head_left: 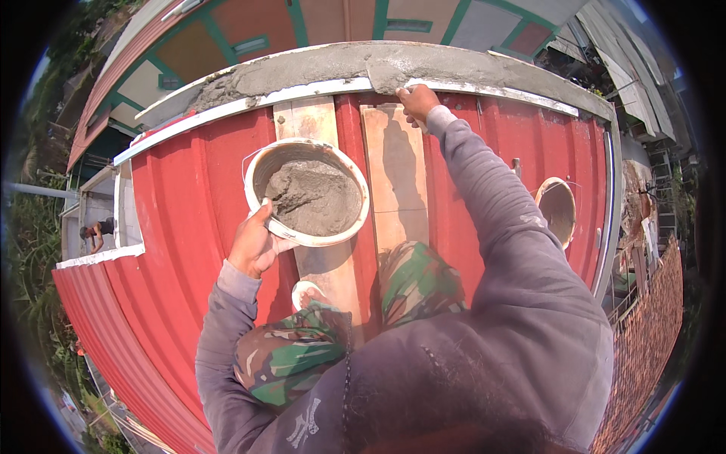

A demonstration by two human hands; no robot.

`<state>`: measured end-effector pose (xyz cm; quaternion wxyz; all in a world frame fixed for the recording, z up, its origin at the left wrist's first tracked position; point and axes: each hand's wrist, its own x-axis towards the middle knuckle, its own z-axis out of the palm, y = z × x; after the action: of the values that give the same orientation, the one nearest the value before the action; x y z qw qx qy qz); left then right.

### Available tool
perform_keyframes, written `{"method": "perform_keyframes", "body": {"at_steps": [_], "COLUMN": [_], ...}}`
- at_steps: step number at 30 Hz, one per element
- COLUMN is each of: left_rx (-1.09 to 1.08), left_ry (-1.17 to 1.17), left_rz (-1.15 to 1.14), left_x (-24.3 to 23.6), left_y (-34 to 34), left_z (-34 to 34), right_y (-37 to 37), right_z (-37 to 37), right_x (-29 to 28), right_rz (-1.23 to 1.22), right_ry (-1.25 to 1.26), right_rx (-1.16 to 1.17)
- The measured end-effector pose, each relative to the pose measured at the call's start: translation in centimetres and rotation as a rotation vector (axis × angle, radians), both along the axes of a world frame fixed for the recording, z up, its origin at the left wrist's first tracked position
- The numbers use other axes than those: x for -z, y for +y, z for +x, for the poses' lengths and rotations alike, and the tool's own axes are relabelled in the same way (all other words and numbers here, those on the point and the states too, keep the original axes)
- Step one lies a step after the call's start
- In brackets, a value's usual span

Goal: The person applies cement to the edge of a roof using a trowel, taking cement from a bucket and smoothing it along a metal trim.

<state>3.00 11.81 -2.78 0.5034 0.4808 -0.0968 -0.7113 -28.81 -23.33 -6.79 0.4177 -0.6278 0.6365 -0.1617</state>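
Note:
My left hand (257,244) grips the near-left rim of a white bucket (321,240), thumb over the edge. Grey wet mortar (314,203) lies inside, heaped unevenly. With my right arm stretched forward, my right hand (418,104) is closed around a trowel (386,78), its handle mostly hidden by the fingers. The trowel's blade, coated in mortar, is at the top of a long wall ledge (302,69) covered with grey mortar. That layer looks rough toward the left and smoother around the trowel.
Two wooden planks (395,174) lie on the red corrugated roof (204,197) under me. A second bucket (557,210) stands at right. White edging (522,97) runs along the ledge. Beyond is a building with green trim (333,21). Another person (98,233) is lower down at far left.

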Motion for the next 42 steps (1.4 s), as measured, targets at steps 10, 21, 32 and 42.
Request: {"method": "perform_keyframes", "body": {"at_steps": [10, 21, 32, 42], "left_rx": [0.001, -0.096, -0.151, -0.128], "left_ry": [0.02, -0.021, -0.012, -0.011], "left_rz": [0.003, 0.022, 0.04, 0.041], "left_x": [0.6, -0.6, 2.5, 4.1], "left_y": [-0.4, -0.3, 1.8, 3.0], "left_z": [0.1, -0.2, 1.4, 2.4], "right_y": [-1.8, 4.7, 23.9, 25.2], "right_z": [-7.2, 13.0, 1.2, 3.8], "right_x": [0.7, -0.4, -5.5, -8.6], "right_rz": [0.221, 0.281, -0.753, -0.581], "right_ry": [-0.392, -0.468, -0.036, 0.516], "right_rx": [0.259, -0.194, -0.812, -1.0]}}
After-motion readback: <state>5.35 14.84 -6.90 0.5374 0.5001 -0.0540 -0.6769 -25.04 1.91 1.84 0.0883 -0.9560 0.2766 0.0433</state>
